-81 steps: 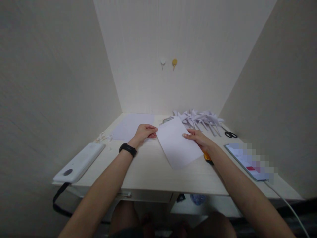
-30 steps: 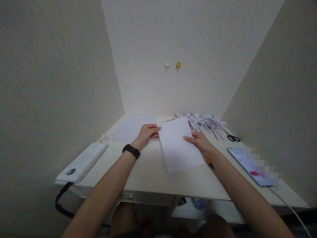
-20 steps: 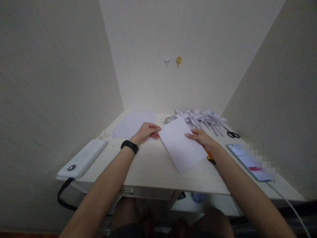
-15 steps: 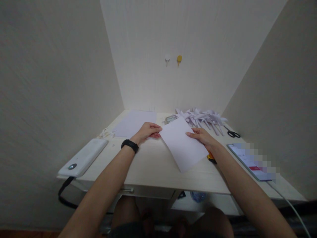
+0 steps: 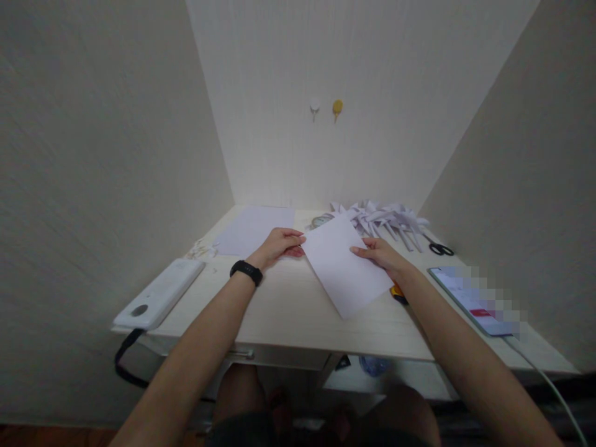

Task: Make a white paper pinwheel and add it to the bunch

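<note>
Left hand (image 5: 278, 243) is pinching the white sheet (image 5: 345, 266) at its left corner, fingers curled shut on it. Right hand (image 5: 380, 256) is gripping the opp. edge w/ fingers closed (thumb on top), sheet lying skewed mid-desk (image 5: 288, 310), near the folded paper pile (image 5: 382, 218).

Head camera looks forward-down, close over desk (image 5: 288, 323).

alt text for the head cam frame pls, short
Two bare hands hold a blank white sheet of paper angled on a pale desk: left hand at its left corner, right hand on its right edge. Behind lie folded paper pieces, scissors and another sheet.
</note>
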`<action>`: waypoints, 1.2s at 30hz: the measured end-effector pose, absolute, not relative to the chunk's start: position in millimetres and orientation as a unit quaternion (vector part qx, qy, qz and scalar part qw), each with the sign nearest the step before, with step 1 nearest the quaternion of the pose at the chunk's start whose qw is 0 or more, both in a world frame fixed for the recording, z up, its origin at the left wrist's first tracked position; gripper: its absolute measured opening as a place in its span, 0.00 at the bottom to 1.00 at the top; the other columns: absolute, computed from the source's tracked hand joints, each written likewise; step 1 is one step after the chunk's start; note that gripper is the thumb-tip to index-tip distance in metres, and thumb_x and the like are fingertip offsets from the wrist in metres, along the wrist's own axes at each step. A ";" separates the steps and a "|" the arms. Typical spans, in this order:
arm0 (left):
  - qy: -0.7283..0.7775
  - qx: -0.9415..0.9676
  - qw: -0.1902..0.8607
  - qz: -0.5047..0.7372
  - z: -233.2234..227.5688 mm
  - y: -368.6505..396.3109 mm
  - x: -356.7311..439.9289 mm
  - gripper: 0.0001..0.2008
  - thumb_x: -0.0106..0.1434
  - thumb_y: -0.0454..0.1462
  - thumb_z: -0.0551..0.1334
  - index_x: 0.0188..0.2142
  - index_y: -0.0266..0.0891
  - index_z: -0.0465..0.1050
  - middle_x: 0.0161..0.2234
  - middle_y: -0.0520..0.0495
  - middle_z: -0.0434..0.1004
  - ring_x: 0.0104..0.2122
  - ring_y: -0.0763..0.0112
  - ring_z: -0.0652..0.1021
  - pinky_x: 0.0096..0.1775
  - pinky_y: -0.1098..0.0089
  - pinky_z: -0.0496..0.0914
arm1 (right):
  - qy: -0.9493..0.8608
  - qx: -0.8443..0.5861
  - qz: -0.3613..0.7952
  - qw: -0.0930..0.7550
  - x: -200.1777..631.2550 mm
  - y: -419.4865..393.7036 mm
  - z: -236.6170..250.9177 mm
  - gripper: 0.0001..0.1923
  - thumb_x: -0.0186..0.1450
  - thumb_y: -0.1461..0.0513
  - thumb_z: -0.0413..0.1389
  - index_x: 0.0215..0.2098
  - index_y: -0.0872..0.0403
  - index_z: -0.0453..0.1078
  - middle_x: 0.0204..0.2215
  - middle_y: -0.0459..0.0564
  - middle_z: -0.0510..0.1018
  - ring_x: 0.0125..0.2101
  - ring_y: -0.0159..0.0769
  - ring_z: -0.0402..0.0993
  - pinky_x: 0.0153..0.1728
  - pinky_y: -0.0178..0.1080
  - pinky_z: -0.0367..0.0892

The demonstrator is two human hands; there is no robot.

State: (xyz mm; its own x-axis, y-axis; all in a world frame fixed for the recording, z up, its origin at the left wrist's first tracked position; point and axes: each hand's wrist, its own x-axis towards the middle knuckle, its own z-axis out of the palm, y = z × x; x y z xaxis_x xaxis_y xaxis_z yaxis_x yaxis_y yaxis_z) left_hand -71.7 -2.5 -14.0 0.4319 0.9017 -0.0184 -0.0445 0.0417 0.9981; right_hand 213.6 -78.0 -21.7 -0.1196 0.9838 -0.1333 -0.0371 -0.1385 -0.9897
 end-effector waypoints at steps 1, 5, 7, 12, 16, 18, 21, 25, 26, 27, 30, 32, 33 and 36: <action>0.371 0.578 0.619 0.381 -13.9 -2.6 -71.7 0.07 0.59 0.30 0.68 0.38 0.28 0.77 0.27 0.43 0.81 0.22 0.74 0.79 0.30 0.73 0.77 | -0.482 -0.489 0.575 0.445 213.7 -78.0 -21.9 0.17 0.51 0.56 0.71 0.36 0.56 0.76 0.29 0.51 0.83 0.24 0.36 0.78 0.24 0.36 0.73; 0.374 0.577 0.610 0.393 -14.3 -1.8 -71.3 0.06 0.59 0.30 0.68 0.37 0.27 0.78 0.26 0.43 0.80 0.21 0.75 0.78 0.29 0.74 0.76 | -0.488 -0.479 0.582 0.440 213.8 -78.5 -23.0 0.17 0.51 0.56 0.70 0.35 0.55 0.76 0.29 0.51 0.83 0.24 0.36 0.77 0.25 0.37 0.72; 0.376 0.576 0.608 0.397 -15.0 -0.8 -71.2 0.06 0.59 0.30 0.67 0.36 0.27 0.78 0.25 0.43 0.80 0.21 0.75 0.78 0.28 0.75 0.76 | -0.492 -0.476 0.583 0.438 213.9 -78.5 -23.5 0.17 0.51 0.57 0.70 0.35 0.56 0.76 0.30 0.51 0.83 0.25 0.36 0.78 0.26 0.36 0.73; 0.373 0.570 0.612 0.401 -16.2 1.2 -72.1 0.04 0.60 0.29 0.66 0.36 0.27 0.78 0.26 0.43 0.80 0.21 0.76 0.78 0.28 0.76 0.76 | -0.493 -0.468 0.590 0.436 215.2 -79.2 -22.4 0.18 0.52 0.56 0.70 0.37 0.55 0.75 0.30 0.51 0.83 0.25 0.36 0.78 0.27 0.37 0.73; 0.372 0.561 0.614 0.412 -16.1 1.9 -74.0 0.04 0.60 0.29 0.67 0.35 0.28 0.77 0.26 0.44 0.80 0.21 0.76 0.78 0.29 0.76 0.76 | -0.500 -0.455 0.609 0.414 216.8 -80.3 -21.0 0.20 0.52 0.56 0.70 0.40 0.55 0.75 0.33 0.52 0.83 0.28 0.38 0.79 0.29 0.38 0.74; 0.370 0.560 0.617 0.411 -15.5 1.4 -74.6 0.04 0.60 0.30 0.67 0.35 0.28 0.77 0.26 0.44 0.80 0.22 0.76 0.78 0.29 0.75 0.76 | -0.502 -0.452 0.610 0.415 217.5 -80.2 -20.9 0.20 0.51 0.57 0.70 0.39 0.55 0.74 0.33 0.52 0.83 0.28 0.38 0.80 0.30 0.39 0.74; 0.367 0.568 0.620 0.398 -14.0 -0.9 -74.7 0.07 0.59 0.31 0.68 0.38 0.28 0.77 0.27 0.44 0.80 0.22 0.75 0.78 0.29 0.74 0.76 | -0.504 -0.456 0.601 0.421 217.9 -79.4 -21.1 0.20 0.51 0.58 0.70 0.39 0.55 0.74 0.33 0.52 0.83 0.28 0.38 0.79 0.30 0.39 0.74; 0.370 0.577 0.615 0.391 -12.2 -3.8 -73.6 0.07 0.59 0.30 0.68 0.38 0.28 0.77 0.27 0.44 0.80 0.22 0.76 0.78 0.29 0.75 0.75 | -0.505 -0.459 0.599 0.419 217.6 -79.0 -20.9 0.20 0.51 0.57 0.70 0.39 0.56 0.75 0.33 0.52 0.83 0.28 0.38 0.79 0.30 0.39 0.73; 0.371 0.577 0.612 0.393 -12.0 -4.1 -73.3 0.06 0.59 0.29 0.67 0.37 0.28 0.77 0.27 0.44 0.80 0.22 0.76 0.77 0.28 0.76 0.75 | -0.504 -0.459 0.599 0.420 217.5 -79.0 -20.9 0.20 0.51 0.57 0.70 0.39 0.56 0.75 0.33 0.52 0.83 0.28 0.38 0.79 0.30 0.39 0.73; 0.372 0.577 0.610 0.396 -12.0 -4.3 -73.0 0.06 0.59 0.29 0.67 0.36 0.27 0.77 0.27 0.43 0.80 0.22 0.77 0.77 0.28 0.76 0.75 | -0.504 -0.459 0.599 0.421 217.3 -79.0 -20.8 0.20 0.50 0.57 0.70 0.39 0.56 0.75 0.33 0.52 0.83 0.28 0.38 0.79 0.30 0.39 0.73; 0.374 0.578 0.605 0.400 -12.3 -3.9 -72.5 0.04 0.60 0.29 0.67 0.36 0.28 0.77 0.27 0.44 0.80 0.21 0.77 0.77 0.28 0.77 0.75 | -0.500 -0.464 0.596 0.424 216.6 -79.2 -20.6 0.21 0.49 0.57 0.71 0.39 0.56 0.75 0.32 0.51 0.83 0.27 0.37 0.79 0.29 0.38 0.73; 0.375 0.577 0.606 0.399 -13.1 -3.3 -72.6 0.04 0.60 0.29 0.67 0.35 0.28 0.77 0.27 0.44 0.80 0.21 0.77 0.77 0.28 0.77 0.75 | -0.500 -0.468 0.592 0.425 216.0 -79.5 -20.3 0.21 0.49 0.57 0.71 0.38 0.56 0.75 0.31 0.51 0.83 0.26 0.37 0.78 0.27 0.37 0.73; 0.374 0.577 0.609 0.396 -13.6 -3.0 -72.7 0.04 0.60 0.29 0.67 0.35 0.27 0.77 0.27 0.44 0.80 0.21 0.77 0.77 0.28 0.77 0.75 | -0.501 -0.470 0.589 0.425 215.7 -79.6 -20.1 0.20 0.49 0.56 0.71 0.37 0.56 0.75 0.30 0.51 0.83 0.25 0.36 0.78 0.27 0.37 0.72; 0.359 0.581 0.621 0.385 -15.4 -1.6 -73.3 0.05 0.60 0.30 0.67 0.36 0.27 0.77 0.28 0.42 0.81 0.23 0.77 0.78 0.30 0.76 0.76 | -0.501 -0.477 0.584 0.425 215.2 -79.8 -19.4 0.19 0.49 0.55 0.71 0.36 0.56 0.76 0.29 0.51 0.83 0.23 0.36 0.77 0.26 0.37 0.72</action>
